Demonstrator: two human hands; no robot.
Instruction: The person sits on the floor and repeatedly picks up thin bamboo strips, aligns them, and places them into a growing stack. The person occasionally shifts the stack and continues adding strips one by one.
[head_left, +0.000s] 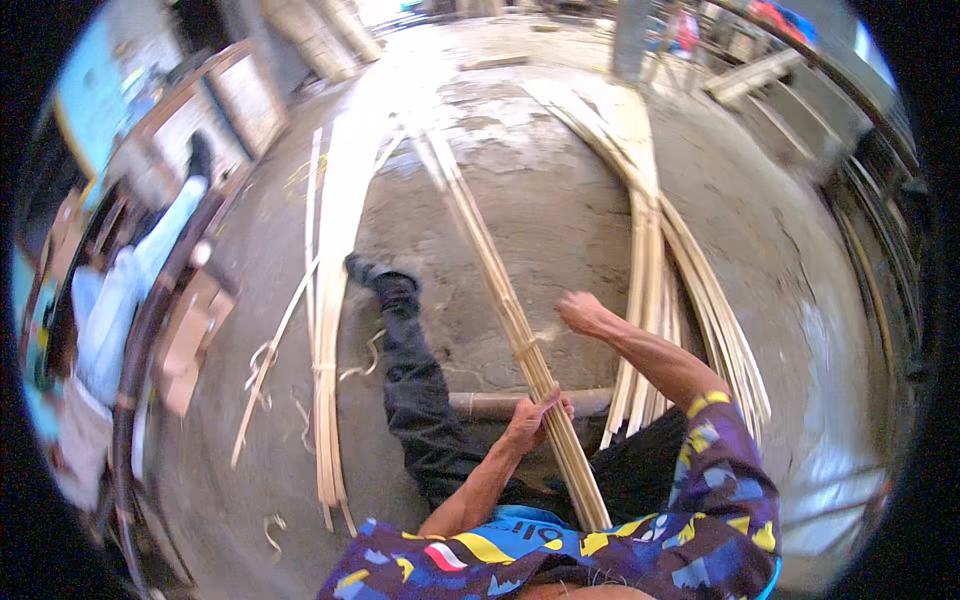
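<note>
A long bundle of pale, thin strips, apparently split bamboo (488,248), slants from my lap away across the floor. My left hand (532,422) is wrapped round its near part. A narrow band (525,348) circles the bundle just beyond that hand. To the right of the bundle, apart from it, my right hand (584,314) is raised with its fingers curled in. Slight blur hides whether anything thin is pinched there. My left leg (415,370) stretches out on the bundle's left side.
Another tied strip bundle (328,400) lies left of my leg, beside a loose strip (262,385) and curled scraps (273,535). Fanned strips (640,290) lie on the right. A round bar (480,405) crosses near my lap. Far left are a cardboard piece (195,335) and dark pole (135,370).
</note>
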